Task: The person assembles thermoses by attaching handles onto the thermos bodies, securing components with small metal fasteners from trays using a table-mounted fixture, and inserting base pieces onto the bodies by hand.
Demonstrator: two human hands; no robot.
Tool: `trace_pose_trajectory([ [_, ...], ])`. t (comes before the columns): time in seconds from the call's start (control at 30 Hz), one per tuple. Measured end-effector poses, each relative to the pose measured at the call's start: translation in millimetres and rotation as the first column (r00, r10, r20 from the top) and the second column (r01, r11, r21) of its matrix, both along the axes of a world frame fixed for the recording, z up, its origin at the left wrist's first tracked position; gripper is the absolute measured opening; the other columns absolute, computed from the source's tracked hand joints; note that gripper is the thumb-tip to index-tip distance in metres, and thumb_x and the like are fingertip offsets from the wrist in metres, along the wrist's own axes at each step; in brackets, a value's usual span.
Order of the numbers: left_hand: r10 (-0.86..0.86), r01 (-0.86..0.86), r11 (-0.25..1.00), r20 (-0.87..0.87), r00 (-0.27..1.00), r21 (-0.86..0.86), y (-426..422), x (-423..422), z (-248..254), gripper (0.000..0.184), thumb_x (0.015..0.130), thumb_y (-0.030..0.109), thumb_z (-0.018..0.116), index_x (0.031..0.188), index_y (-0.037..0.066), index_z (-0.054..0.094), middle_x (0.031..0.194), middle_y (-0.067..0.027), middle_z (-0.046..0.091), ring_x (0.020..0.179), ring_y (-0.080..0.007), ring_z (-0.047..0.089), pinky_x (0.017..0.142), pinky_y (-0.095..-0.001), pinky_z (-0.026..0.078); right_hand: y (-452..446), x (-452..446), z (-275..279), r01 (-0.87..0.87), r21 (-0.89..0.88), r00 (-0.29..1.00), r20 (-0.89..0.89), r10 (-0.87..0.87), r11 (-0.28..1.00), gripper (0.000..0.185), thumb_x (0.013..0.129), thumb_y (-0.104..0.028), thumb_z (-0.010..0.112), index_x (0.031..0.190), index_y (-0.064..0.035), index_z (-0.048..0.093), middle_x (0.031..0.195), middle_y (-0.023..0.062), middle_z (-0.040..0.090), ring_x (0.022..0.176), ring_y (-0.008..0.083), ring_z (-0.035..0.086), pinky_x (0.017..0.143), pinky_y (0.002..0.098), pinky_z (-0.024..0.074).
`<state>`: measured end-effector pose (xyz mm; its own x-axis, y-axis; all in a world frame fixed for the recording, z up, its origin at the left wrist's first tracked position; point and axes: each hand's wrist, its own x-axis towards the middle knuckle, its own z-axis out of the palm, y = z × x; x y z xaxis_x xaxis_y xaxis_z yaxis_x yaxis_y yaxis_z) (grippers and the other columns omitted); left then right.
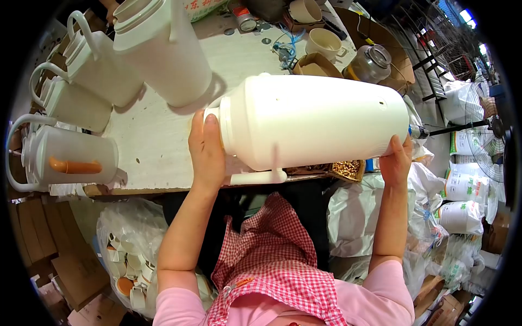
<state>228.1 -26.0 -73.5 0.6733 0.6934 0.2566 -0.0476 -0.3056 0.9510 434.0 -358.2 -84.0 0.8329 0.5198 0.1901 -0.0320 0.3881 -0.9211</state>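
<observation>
A large white plastic jug (321, 119) lies sideways in the air above the table's front edge, neck to the left and base to the right. My left hand (207, 149) grips its neck end, thumb over the rim. At the base end my right hand (396, 157) holds the underside edge with thumb and fingers. Below the body, a white handle (261, 177) juts toward me. Several similar jugs stand left of it: a tall one (163, 60), others with looped handles, and one with an orange handle (76, 165).
The white table (147, 163) carries a cream cup (324, 43), a cardboard box (318, 66), a glass jar (370, 62) and a box of brass-coloured small parts (348, 169). A plastic bag of cup-like parts (133, 255) sits below left. A fan (481, 130) stands at right.
</observation>
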Motion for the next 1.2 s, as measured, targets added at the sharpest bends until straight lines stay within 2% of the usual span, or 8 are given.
trace_pose_trajectory([
  [0.2,-0.060,0.077,0.957,0.069,0.996,-0.279,-3.7,0.2,-6.0,0.040,0.108,0.033,0.036,0.113,0.001,0.058,0.104,-0.0073,0.060,0.097,-0.0173,0.054,0.090,-0.0326,0.044,4.6,-4.2,6.5,-0.004,-0.092,0.999,-0.040,0.000,0.996,0.043,0.100,-0.016,0.057,0.139,0.0002,0.049,0.137,0.0110,0.058,0.125,0.0223,0.056,0.108,0.0383,0.0411],
  [0.3,0.193,-0.027,0.896,-0.335,0.922,0.443,39.6,-6.2,-55.8,0.033,0.103,0.026,0.049,0.116,-0.003,0.058,0.111,-0.0180,0.059,0.110,-0.0289,0.055,0.100,-0.0417,0.042,9.5,-9.7,7.6,0.067,-0.136,0.995,-0.062,-0.076,0.988,0.041,0.099,-0.016,0.060,0.135,0.0030,0.053,0.127,0.0107,0.064,0.112,0.0194,0.063,0.098,0.0351,0.0485],
  [0.4,0.139,-0.201,0.925,0.205,0.969,0.323,17.4,11.9,9.6,0.038,0.096,0.025,0.065,0.120,-0.003,0.058,0.125,-0.0153,0.057,0.122,-0.0256,0.050,0.108,-0.0380,0.036,16.6,-7.0,14.4,0.050,-0.155,0.999,0.015,-0.048,0.987,0.039,0.098,-0.022,0.062,0.127,0.0034,0.058,0.113,0.0089,0.067,0.100,0.0165,0.066,0.085,0.0319,0.0538],
  [0.63,-0.176,0.238,0.856,-0.174,0.969,0.458,-23.4,49.7,48.8,0.047,0.092,0.028,0.073,0.129,0.001,0.063,0.130,-0.0132,0.063,0.122,-0.0218,0.057,0.107,-0.0334,0.041,-93.9,-25.2,19.5,0.219,-0.295,0.975,0.100,-0.198,0.930,0.040,0.106,-0.032,0.043,0.110,0.0012,0.064,0.104,0.0147,0.072,0.098,0.0224,0.069,0.090,0.0347,0.0522],
  [0.83,-0.255,0.289,0.871,-0.137,0.957,0.398,-17.0,52.0,42.8,0.045,0.094,0.022,0.071,0.132,0.000,0.060,0.133,-0.0122,0.062,0.125,-0.0213,0.055,0.108,-0.0328,0.040,-208.2,-82.5,-117.8,0.024,-0.813,0.732,-0.382,-0.564,0.581,0.029,0.098,-0.023,0.055,0.113,-0.0011,0.067,0.106,0.0091,0.073,0.081,0.0145,0.067,0.072,0.0308,0.0560],
  [0.97,-0.200,0.257,0.877,-0.178,0.963,0.406,-26.4,50.9,50.7,0.046,0.097,0.024,0.067,0.134,-0.001,0.058,0.136,-0.0133,0.060,0.125,-0.0216,0.055,0.108,-0.0337,0.040,-220.2,-7.8,-349.1,0.505,-0.837,0.549,0.125,-0.826,0.210,0.035,0.097,-0.024,0.056,0.124,-0.0017,0.062,0.105,0.0142,0.071,0.088,0.0219,0.068,0.074,0.0370,0.0567],
  [1.1,-0.188,0.274,0.863,-0.234,0.954,0.424,-20.3,49.6,50.5,0.046,0.098,0.026,0.064,0.135,-0.002,0.057,0.137,-0.0138,0.059,0.126,-0.0220,0.054,0.109,-0.0348,0.040,-194.9,26.5,-333.6,0.311,-0.950,0.608,0.211,-0.766,-0.014,0.041,0.085,-0.027,0.069,0.110,0.0056,0.067,0.115,0.0267,0.068,0.114,0.0385,0.064,0.091,0.0402,0.0522],
  [1.2,-0.185,0.268,0.854,-0.221,0.958,0.446,-20.5,49.9,48.9,0.047,0.099,0.026,0.064,0.136,-0.002,0.056,0.136,-0.0141,0.059,0.125,-0.0228,0.055,0.108,-0.0348,0.040,-206.8,20.1,-328.0,0.423,-0.830,0.634,-0.015,-0.773,0.363,0.034,0.083,-0.016,0.067,0.112,0.0026,0.066,0.103,0.0220,0.069,0.099,0.0324,0.067,0.082,0.0389,0.0523],
])
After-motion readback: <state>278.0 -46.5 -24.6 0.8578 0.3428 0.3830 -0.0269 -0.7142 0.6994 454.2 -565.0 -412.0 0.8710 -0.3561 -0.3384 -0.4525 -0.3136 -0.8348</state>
